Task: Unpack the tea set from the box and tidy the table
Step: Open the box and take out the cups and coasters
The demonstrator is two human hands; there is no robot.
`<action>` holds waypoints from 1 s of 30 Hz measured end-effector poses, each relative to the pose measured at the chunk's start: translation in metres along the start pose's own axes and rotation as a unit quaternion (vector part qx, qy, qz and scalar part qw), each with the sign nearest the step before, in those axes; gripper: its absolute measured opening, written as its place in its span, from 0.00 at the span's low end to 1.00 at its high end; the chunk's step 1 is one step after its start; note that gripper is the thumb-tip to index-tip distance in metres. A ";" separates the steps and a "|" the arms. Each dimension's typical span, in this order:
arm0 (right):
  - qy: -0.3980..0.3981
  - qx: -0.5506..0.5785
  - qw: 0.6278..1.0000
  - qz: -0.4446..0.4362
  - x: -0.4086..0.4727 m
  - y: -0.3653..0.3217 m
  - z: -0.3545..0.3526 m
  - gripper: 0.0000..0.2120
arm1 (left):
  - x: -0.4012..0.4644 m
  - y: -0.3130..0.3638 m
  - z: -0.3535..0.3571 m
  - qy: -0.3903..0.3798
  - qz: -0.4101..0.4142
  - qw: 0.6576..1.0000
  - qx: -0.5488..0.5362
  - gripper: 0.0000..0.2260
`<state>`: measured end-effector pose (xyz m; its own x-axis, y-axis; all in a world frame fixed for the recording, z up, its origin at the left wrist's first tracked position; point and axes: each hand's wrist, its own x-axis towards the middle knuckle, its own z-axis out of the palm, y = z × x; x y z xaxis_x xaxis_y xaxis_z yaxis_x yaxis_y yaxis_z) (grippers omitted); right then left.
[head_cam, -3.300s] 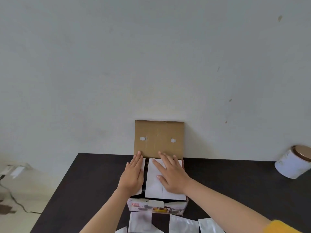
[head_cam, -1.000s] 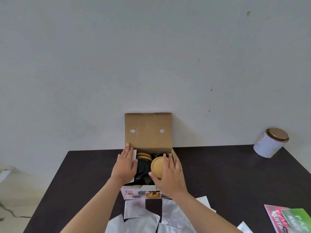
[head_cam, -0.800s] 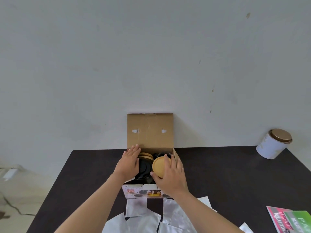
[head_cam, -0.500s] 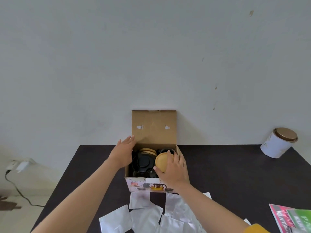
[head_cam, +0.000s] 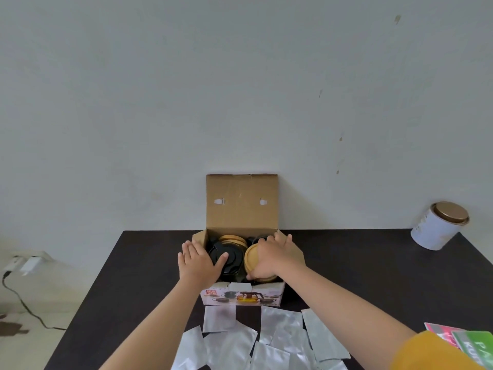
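A pale wall [head_cam: 240, 89] fills most of the view, and a dark table [head_cam: 373, 276] stands against it. At the table's far middle sits the box [head_cam: 241, 297], its brown lid [head_cam: 241, 201] flipped up and leaning on the wall, its printed front facing the person. Silver pouches [head_cam: 266, 340] lie scattered on the table just in front of the box, some overlapping. A white tin [head_cam: 437, 228] with a bronze lid sits tilted at the far right, well apart from the box, and red and green packets [head_cam: 469, 340] show at the right edge near a yellow sleeve [head_cam: 432, 353].

Inside the box the tea set is packed close: a black piece [head_cam: 226, 256] on the left, a round wooden lid [head_cam: 252, 259] on the right, and more wooden discs [head_cam: 232, 240] behind them.

The right hand [head_cam: 272, 259] reaches into the right side of the box, fingers curled over the wooden lid and thumb at its near edge, so it grips the lid's rim. The left hand [head_cam: 197, 263] lies open and flat over the box's left wall, fingers spread, its thumb stretched onto the black piece; it grips nothing.
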<state>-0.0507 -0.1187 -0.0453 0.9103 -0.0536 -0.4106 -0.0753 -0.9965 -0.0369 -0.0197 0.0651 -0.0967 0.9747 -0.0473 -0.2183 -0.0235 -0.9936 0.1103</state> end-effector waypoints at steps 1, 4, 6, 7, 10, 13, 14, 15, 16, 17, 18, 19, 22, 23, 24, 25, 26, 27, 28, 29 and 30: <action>-0.001 -0.005 1.000 -0.008 0.000 -0.001 -0.003 0.47 | 0.000 -0.001 0.002 0.006 0.004 1.000 -0.001 0.45; -0.008 -0.023 0.999 -0.021 0.000 -0.002 -0.008 0.46 | 0.001 -0.004 0.005 0.023 0.015 1.000 0.000 0.45; -0.019 -0.041 0.999 -0.026 0.002 -0.003 -0.009 0.47 | 0.001 -0.004 0.006 0.033 0.019 0.999 -0.002 0.45; -0.024 -0.050 0.998 -0.028 0.003 -0.003 -0.009 0.48 | 0.000 -0.004 0.007 0.038 0.020 0.999 -0.003 0.45; -0.016 -0.052 0.998 -0.041 0.007 -0.003 -0.007 0.47 | -0.001 -0.003 0.007 0.048 0.019 0.999 0.005 0.44; 0.023 -0.020 0.998 -0.053 0.008 -0.001 -0.003 0.45 | -0.003 0.000 0.006 0.041 0.018 0.999 0.026 0.42; 0.037 -0.003 0.998 -0.055 0.008 0.001 -0.001 0.45 | -0.004 0.002 0.005 0.043 0.019 0.998 0.032 0.41; 0.052 0.014 0.997 -0.057 0.008 0.003 0.001 0.45 | -0.005 0.003 0.004 0.050 0.023 0.998 0.040 0.40; 0.070 0.028 0.995 -0.061 0.008 0.005 0.002 0.45 | -0.007 0.005 0.003 0.060 0.030 0.996 0.050 0.38; 0.090 0.043 0.993 -0.065 0.007 0.008 0.003 0.45 | -0.008 0.008 0.002 0.070 0.041 0.995 0.062 0.37; 0.108 0.063 0.990 -0.067 0.006 0.011 0.003 0.45 | -0.010 0.012 0.001 0.078 0.053 0.993 0.071 0.34; 0.120 0.090 0.986 -0.066 0.005 0.014 0.002 0.44 | -0.012 0.016 0.000 0.081 0.065 0.992 0.073 0.32; 0.137 0.177 0.974 -0.046 0.001 0.027 -0.003 0.45 | -0.021 0.036 0.001 0.081 0.086 0.992 0.033 0.31; 0.142 0.189 0.971 -0.035 -0.001 0.033 -0.004 0.46 | -0.026 0.044 0.002 0.082 0.087 0.993 0.013 0.34; 0.146 0.192 0.970 -0.022 -0.001 0.040 -0.004 0.46 | -0.031 0.053 0.005 0.080 0.084 0.993 -0.003 0.37; 0.148 0.194 0.970 -0.006 -0.002 0.047 -0.002 0.45 | -0.036 0.062 0.007 0.072 0.078 0.994 -0.015 0.42; 0.147 0.195 0.970 0.012 -0.003 0.056 0.000 0.44 | -0.040 0.072 0.009 0.061 0.066 0.996 -0.024 0.48; 0.143 0.195 0.970 0.031 -0.003 0.066 0.004 0.43 | -0.045 0.081 0.011 0.049 0.049 0.997 -0.034 0.53; 0.137 0.195 0.970 0.050 -0.005 0.076 0.009 0.43 | -0.048 0.089 0.013 0.035 0.030 0.998 -0.046 0.58; 0.130 0.196 0.970 0.069 -0.005 0.088 0.014 0.42 | -0.050 0.096 0.016 0.022 0.011 0.998 -0.057 0.62; 0.122 0.196 0.969 0.085 -0.006 0.099 0.021 0.43 | -0.051 0.101 0.017 0.013 -0.005 0.998 -0.060 0.64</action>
<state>-0.0726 -0.2161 -0.0654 0.9371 -0.2754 -0.2143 -0.3369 -0.8739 -0.3504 -0.0754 -0.0348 -0.0914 0.9801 -0.0329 -0.1957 0.0119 -0.9747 0.2233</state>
